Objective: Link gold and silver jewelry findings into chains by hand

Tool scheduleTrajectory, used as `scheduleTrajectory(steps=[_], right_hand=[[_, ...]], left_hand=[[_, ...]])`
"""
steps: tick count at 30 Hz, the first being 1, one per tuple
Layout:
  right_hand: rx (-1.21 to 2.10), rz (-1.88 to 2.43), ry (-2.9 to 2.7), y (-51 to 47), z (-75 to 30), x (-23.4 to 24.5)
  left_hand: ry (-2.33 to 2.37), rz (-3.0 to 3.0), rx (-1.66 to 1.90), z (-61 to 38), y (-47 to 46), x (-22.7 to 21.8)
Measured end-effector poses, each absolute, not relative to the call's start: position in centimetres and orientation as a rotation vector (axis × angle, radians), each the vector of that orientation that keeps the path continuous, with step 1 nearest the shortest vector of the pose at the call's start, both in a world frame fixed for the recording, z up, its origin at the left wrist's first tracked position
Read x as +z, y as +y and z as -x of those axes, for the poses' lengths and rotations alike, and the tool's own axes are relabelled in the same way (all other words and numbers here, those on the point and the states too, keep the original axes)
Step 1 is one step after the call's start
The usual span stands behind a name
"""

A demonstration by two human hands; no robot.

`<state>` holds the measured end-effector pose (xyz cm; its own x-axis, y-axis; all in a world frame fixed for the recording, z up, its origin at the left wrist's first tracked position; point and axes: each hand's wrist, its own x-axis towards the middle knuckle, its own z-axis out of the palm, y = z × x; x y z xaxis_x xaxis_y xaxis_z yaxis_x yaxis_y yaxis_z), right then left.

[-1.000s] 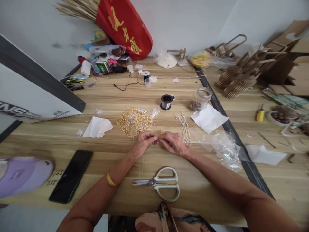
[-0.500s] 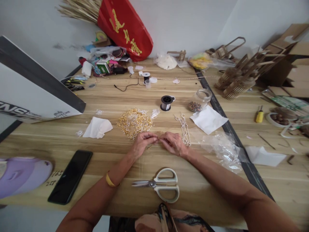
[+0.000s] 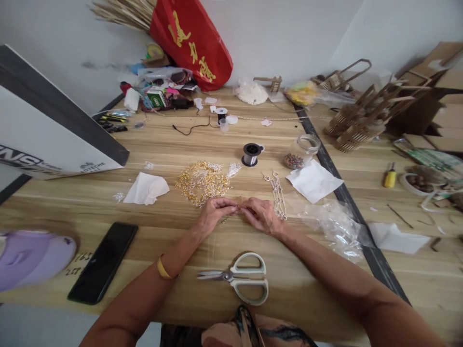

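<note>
My left hand (image 3: 213, 214) and my right hand (image 3: 261, 214) meet fingertip to fingertip on the wooden table (image 3: 173, 154). Both are pinched closed around a tiny item that I cannot make out. Just beyond them lies a heap of small gold and silver metal pieces (image 3: 203, 181). A short row of finished silver chains (image 3: 279, 195) lies right of my right hand. White-handled scissors (image 3: 240, 278) rest on the table near me, below both hands. A yellow band circles my left wrist.
A black phone (image 3: 103, 261) and a purple object (image 3: 32, 258) lie at the left. A spool of clear thread (image 3: 250, 153), a glass jar of beads (image 3: 302, 150), white paper (image 3: 313, 180) and crumpled plastic (image 3: 336, 224) sit to the right. Clutter and wooden baskets (image 3: 361, 120) line the back.
Both hands stay pinched together in the same place. Only the view has shifted slightly.
</note>
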<state>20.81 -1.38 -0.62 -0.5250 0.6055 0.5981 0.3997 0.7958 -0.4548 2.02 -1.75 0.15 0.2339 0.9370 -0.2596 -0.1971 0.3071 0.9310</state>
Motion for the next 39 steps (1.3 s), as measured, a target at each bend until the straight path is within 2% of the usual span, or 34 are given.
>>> scheduleTrajectory(steps=[39], right_hand=[[0.325, 0.746, -2.179, -1.38, -20.67, -0.39]], left_hand=[[1.090, -1.099, 0.980, -2.07, -1.74, 1.07]])
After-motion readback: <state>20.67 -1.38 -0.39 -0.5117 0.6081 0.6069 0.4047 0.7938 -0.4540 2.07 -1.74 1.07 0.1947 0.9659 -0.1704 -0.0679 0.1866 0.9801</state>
